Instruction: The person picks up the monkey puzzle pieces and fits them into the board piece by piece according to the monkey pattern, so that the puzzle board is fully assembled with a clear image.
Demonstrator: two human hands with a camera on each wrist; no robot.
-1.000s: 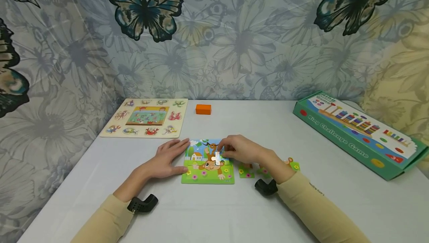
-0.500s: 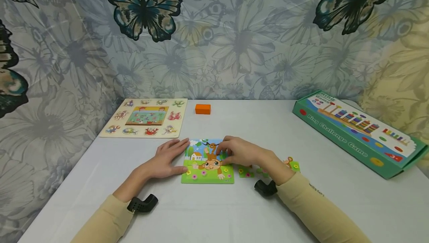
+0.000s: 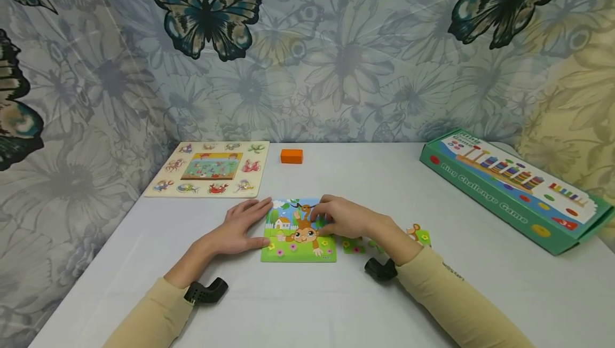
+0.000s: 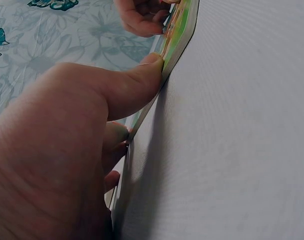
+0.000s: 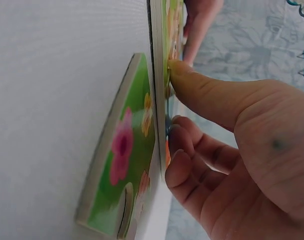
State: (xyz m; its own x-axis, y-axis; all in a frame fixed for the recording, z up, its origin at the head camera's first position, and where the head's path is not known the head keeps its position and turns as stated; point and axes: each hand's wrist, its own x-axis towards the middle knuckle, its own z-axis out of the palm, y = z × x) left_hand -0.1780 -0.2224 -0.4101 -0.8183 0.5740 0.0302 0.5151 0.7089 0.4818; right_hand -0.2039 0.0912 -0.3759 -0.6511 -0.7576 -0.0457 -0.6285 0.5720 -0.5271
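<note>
A jigsaw puzzle [image 3: 294,252] with a monkey, a small house and flowers lies flat on the white table in the head view. My left hand [image 3: 242,229] rests at its left edge with fingers spread; in the left wrist view the thumb [image 4: 142,75] touches the rim. At the right side, my right hand [image 3: 347,215] pinches a puzzle piece flush with the picture, thumb and fingers bent. That piece is mostly hidden by the fingers. Close to the puzzle in the right wrist view lies a loose green puzzle piece [image 5: 109,190] with a pink flower.
More loose pieces lie under and beside the right forearm, one with a yellow flower [image 3: 423,237]. A sea-animal board [image 3: 202,168] is at back left, an orange block [image 3: 291,156] at the back, and a green game box [image 3: 504,193] on the right.
The puzzle piece in my right hand, tilted and shining white a second ago, now lies down in the picture. My right thumb has come slightly lower; the left hand stays put.
</note>
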